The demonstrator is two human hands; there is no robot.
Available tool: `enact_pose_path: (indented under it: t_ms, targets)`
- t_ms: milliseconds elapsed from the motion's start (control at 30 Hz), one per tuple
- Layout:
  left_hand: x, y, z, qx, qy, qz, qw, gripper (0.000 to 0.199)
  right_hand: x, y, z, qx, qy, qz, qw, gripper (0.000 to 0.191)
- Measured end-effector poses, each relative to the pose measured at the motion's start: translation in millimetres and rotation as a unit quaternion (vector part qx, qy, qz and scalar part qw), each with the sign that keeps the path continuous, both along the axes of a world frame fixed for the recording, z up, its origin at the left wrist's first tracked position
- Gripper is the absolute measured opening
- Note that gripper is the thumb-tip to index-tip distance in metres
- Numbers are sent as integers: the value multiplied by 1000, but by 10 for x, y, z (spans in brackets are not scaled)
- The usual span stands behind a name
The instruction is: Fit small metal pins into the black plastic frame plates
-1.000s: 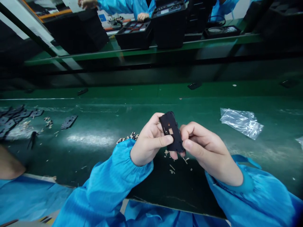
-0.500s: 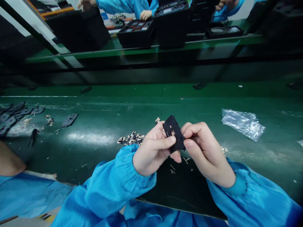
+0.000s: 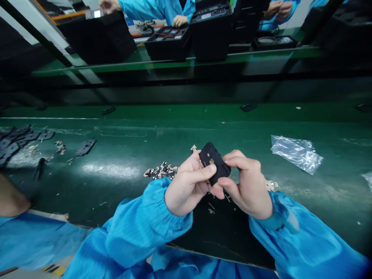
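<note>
A small black plastic housing (image 3: 218,173), rectangular with cut-out openings, is held tilted above the bench. My left hand (image 3: 190,182) is closed round its left side, the thumb pressed on its face. My right hand (image 3: 251,182) grips the right edge, index finger at the side and thumb near the lower corner. Whether a small part sits between the right fingers is hidden. Just left of my left hand lies a pile of small black and metallic parts (image 3: 161,170). Thin pale strips (image 3: 211,209) are scattered below the housing.
Clear plastic bags (image 3: 296,153) lie at right, near pale pieces (image 3: 272,186) by my right wrist. More black housings (image 3: 17,139) are heaped at far left, with a single housing (image 3: 85,147) nearby. Across the raised shelf, co-workers' hands (image 3: 179,21) are among black bins (image 3: 167,48).
My right hand has shifted slightly left and turned, its thumb now closer to the housing's lower corner. The left hand keeps its hold. A co-worker's hand now holds a small device at upper left.
</note>
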State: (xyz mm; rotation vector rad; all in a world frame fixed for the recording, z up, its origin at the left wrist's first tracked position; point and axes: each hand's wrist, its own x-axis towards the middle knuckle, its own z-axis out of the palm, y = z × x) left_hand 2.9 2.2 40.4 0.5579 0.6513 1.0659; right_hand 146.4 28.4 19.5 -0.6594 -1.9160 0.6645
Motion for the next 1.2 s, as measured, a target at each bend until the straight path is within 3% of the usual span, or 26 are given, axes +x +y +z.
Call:
enact_pose_path:
  t_ms: [133, 200, 300, 400, 467, 533, 600, 633, 667, 800, 933, 1067, 1200]
  targets:
    - [-21, 26, 9, 128, 90, 70, 985, 20, 53, -19, 112, -158, 36, 61, 985, 26]
    - [-22, 17, -2, 172, 130, 95, 972, 25, 55, -21, 161, -186, 4, 80, 979, 28]
    - [-16, -3, -31, 197, 168, 111, 960, 26, 37, -1, 170, -135, -46, 60, 988, 24]
    - [0, 41, -75, 197, 189, 114, 955, 26, 25, 55, 112, -48, -113, -2, 992, 19]
    - [17, 150, -124, 197, 207, 103, 953, 25, 24, 132, 59, -31, -183, -49, 981, 19]
    - [36, 352, -196, 201, 258, 82, 941, 26, 32, 265, -2, -63, -286, -89, 952, 22]
    - [47, 648, -280, 208, 389, 51, 896, 26, 65, 471, -79, -100, -385, -118, 910, 24]
    - [42, 824, -318, 211, 486, 34, 847, 27, 99, 603, -124, -105, -404, -129, 900, 23]
    - [28, 1010, -349, 214, 597, 15, 773, 28, 148, 753, -171, -109, -423, -139, 889, 20]
    - [-141, 1712, -394, 231, 736, 32, 635, 32, 493, 1447, -333, -143, -484, -206, 838, 26]
    - [-342, 2131, -432, 211, 832, 30, 512, 32, 864, 1992, -392, -170, -495, -317, 791, 30]
    - [-365, 2315, -566, 177, 878, -7, 444, 33, 993, 2225, -409, -179, -478, -378, 773, 33]
    - [-334, 2392, -637, 177, 883, -54, 432, 33, 1003, 2304, -370, -209, -458, -376, 778, 33]
